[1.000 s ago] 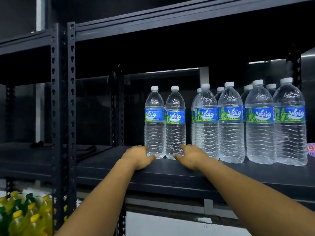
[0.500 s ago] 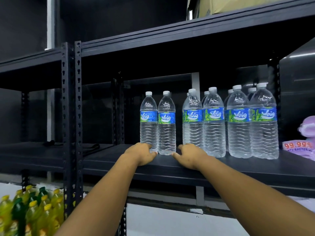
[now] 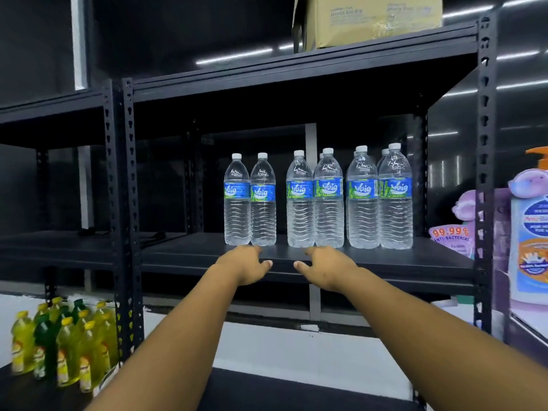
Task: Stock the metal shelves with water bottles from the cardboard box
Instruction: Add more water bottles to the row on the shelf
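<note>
Head view: left hand (image 3: 247, 266) and right hand (image 3: 324, 266) hover empty, each grip relaxed, before two water bottles (image 3: 250, 200) standing upright near the metal shelf (image 3: 385, 262) edge, labels outward for display.

Water bottles (image 3: 299, 200) are stood upright in a row toward the right end of the metal shelf (image 3: 385, 262), near its front edge. The left hand (image 3: 247, 266) and right hand (image 3: 326, 269) are held just before that edge, fingers loosely extended, nothing gripped. A cardboard box (image 3: 367, 19) is set on the shelf above.
</note>
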`<state>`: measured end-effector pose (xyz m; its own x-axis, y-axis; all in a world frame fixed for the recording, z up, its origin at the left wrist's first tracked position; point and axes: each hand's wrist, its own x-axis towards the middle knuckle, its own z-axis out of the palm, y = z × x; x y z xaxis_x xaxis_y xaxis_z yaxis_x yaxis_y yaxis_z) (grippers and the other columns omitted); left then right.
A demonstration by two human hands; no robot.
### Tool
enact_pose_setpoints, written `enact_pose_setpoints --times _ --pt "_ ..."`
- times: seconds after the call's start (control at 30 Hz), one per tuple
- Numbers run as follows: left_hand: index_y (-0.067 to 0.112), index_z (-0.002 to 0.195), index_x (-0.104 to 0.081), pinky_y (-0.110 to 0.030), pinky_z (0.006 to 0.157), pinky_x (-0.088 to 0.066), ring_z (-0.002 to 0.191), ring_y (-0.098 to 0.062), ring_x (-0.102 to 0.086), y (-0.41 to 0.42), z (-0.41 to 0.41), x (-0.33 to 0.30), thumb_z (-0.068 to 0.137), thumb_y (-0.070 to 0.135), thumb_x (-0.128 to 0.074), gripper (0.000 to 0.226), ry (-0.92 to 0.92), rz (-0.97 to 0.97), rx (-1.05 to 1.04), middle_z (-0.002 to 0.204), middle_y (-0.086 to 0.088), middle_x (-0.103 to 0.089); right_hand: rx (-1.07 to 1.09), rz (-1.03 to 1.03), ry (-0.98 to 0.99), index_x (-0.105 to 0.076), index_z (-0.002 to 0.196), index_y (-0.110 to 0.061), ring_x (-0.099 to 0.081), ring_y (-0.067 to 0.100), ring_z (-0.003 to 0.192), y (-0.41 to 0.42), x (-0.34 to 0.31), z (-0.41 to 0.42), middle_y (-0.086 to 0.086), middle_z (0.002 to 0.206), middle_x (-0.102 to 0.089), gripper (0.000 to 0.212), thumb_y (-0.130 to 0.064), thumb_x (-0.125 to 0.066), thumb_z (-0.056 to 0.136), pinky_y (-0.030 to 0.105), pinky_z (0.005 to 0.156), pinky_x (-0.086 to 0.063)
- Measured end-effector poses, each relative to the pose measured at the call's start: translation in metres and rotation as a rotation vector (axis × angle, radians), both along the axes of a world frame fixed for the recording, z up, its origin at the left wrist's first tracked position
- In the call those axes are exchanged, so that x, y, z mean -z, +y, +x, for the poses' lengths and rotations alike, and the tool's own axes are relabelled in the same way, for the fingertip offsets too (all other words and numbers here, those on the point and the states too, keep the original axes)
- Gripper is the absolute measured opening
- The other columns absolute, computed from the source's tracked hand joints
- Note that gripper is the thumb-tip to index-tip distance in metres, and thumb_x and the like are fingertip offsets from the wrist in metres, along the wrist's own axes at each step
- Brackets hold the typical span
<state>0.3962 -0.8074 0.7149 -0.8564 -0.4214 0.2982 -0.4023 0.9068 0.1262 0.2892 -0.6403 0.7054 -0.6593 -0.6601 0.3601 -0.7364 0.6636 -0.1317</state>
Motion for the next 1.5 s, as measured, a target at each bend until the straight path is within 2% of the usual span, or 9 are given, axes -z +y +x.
enact_pose_setpoints --times 0.23,0.47,0.63,0.9,0.97,1.2,1.5 --pt "0.020 0.150 -0.031 -0.045 0.107 -0.039 0.135 -0.030 -0.040 0.036 0.007 0.005 0.098 0.050 -0.040 0.060 -0.023 0.007 0.027 0.149 -0.013 -0.041 0.037 0.006 -0.026 -0.043 0.137 -0.015 -0.052 0.030 0.118 0.041 0.009 0.011 0.012 0.134 -0.052 0.058 -0.055 -0.038 0.096 0.041 0.091 -0.047" --pt "0.019 0.151 -0.027 -0.044 0.109 -0.036 0.139 -0.030 -0.035 0.063 0.008 0.024 0.099 0.049 -0.041 0.062 -0.032 0.010 0.098 0.152 -0.012 -0.038 0.104 0.004 -0.062 -0.032 0.148 -0.017 -0.044 0.031 0.129 0.067 0.027 0.018 0.011 0.145 -0.044 0.065 -0.056 -0.038 0.096 0.043 0.101 -0.042" --pt "0.017 0.152 -0.025 -0.043 0.109 -0.036 0.140 -0.030 -0.034 0.071 0.006 0.044 0.099 0.047 -0.040 0.062 -0.056 0.032 0.143 0.152 -0.013 -0.037 0.134 -0.002 -0.088 -0.031 0.148 -0.017 -0.045 0.030 0.129 0.079 0.046 0.026 0.011 0.145 -0.045 0.065 -0.055 -0.038 0.096 0.043 0.100 -0.044" --pt "0.013 0.149 -0.032 -0.046 0.104 -0.042 0.132 -0.033 -0.042 0.080 0.011 0.087 0.100 0.046 -0.039 0.060 -0.103 0.042 0.213 0.148 -0.014 -0.040 0.227 0.031 -0.161 -0.033 0.146 -0.016 -0.045 0.033 0.127 0.097 0.091 0.041 0.014 0.147 -0.038 0.062 -0.052 -0.039 0.096 0.043 0.099 -0.043" --pt "0.012 0.149 -0.032 -0.046 0.104 -0.041 0.133 -0.033 -0.041 0.083 0.014 0.101 0.100 0.045 -0.039 0.060 -0.119 0.046 0.228 0.148 -0.014 -0.040 0.254 0.036 -0.186 -0.030 0.148 -0.018 -0.042 0.033 0.131 0.103 0.104 0.045 0.013 0.151 -0.033 0.064 -0.053 -0.040 0.095 0.042 0.099 -0.042" --pt "0.015 0.151 -0.028 -0.042 0.112 -0.032 0.142 -0.029 -0.030 0.094 0.026 0.153 0.100 0.046 -0.036 0.060 -0.185 0.084 0.272 0.155 -0.011 -0.032 0.324 0.076 -0.253 -0.030 0.148 -0.016 -0.043 0.033 0.130 0.120 0.150 0.060 0.013 0.149 -0.036 0.064 -0.052 -0.039 0.096 0.042 0.101 -0.041" --pt "0.014 0.152 -0.025 -0.041 0.113 -0.029 0.141 -0.030 -0.030 0.105 0.045 0.216 0.101 0.047 -0.035 0.061 -0.258 0.166 0.307 0.155 -0.013 -0.032 0.366 0.126 -0.381 -0.029 0.148 -0.016 -0.043 0.035 0.129 0.134 0.219 0.076 0.015 0.146 -0.039 0.066 -0.056 -0.037 0.096 0.045 0.104 -0.040"
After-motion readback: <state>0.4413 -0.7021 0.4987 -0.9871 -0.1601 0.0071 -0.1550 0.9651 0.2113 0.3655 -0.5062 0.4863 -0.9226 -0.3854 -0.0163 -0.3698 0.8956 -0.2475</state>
